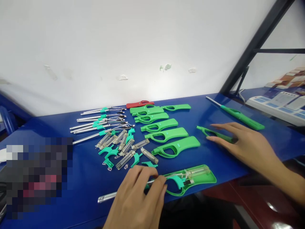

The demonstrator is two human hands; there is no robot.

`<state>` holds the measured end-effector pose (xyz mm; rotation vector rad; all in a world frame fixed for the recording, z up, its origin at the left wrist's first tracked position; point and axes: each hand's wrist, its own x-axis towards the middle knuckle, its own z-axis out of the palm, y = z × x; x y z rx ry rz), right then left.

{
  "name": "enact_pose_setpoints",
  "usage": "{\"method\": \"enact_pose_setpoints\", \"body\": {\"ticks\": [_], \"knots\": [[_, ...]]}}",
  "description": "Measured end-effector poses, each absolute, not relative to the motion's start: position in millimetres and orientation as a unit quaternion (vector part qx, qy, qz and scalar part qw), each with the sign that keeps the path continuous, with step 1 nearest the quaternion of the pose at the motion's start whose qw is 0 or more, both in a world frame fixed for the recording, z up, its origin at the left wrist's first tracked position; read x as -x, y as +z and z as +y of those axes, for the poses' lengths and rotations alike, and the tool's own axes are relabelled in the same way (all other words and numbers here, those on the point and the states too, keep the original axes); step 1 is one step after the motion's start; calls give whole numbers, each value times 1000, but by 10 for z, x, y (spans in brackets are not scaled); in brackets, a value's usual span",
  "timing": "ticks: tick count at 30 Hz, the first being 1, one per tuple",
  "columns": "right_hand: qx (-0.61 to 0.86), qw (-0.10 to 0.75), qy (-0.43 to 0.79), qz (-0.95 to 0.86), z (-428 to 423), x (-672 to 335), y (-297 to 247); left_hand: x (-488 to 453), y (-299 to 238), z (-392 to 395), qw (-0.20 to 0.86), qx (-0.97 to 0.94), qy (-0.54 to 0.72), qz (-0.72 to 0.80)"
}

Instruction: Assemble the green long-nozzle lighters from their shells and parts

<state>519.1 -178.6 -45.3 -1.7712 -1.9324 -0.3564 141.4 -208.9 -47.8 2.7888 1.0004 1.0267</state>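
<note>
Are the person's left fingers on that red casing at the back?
No: the left fingers are on the neck of an open green casing, apart from the red casing.

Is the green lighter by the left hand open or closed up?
Open. Its green shell has no cover on, so the clear tube and turquoise trigger show inside, beside the left hand.

The white wall (pixel 143 51) is showing brightest at its lower middle; dark shadow is filling the space below the table (pixel 202 111); glare is spotting the reddish surface (pixel 252 198); a pixelated patch (pixel 40 178) (coarse, mosaic-like) is obscuring the left.
</note>
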Motion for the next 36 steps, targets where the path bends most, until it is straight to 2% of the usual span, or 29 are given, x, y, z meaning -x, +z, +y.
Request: {"method": "enact_pose_setpoints", "body": {"ticks": [4,8,12,36], "knots": [[562,306,-31,-768,-2046,-4911,-266,-1501,-488,-2030,-2,-901,305,308],[455,228,10,-861,-2265,-4671,-252,-1533,-520,-1995,3,-910,256,327],[447,192,-31,-873,-2303,-4585,-385,-1557,-555,-2010,-7,-902,260,344],[464,240,-13,-853,-2312,-4539,-486,-1627,-556,-2131,-98,-883,280,363]]}}
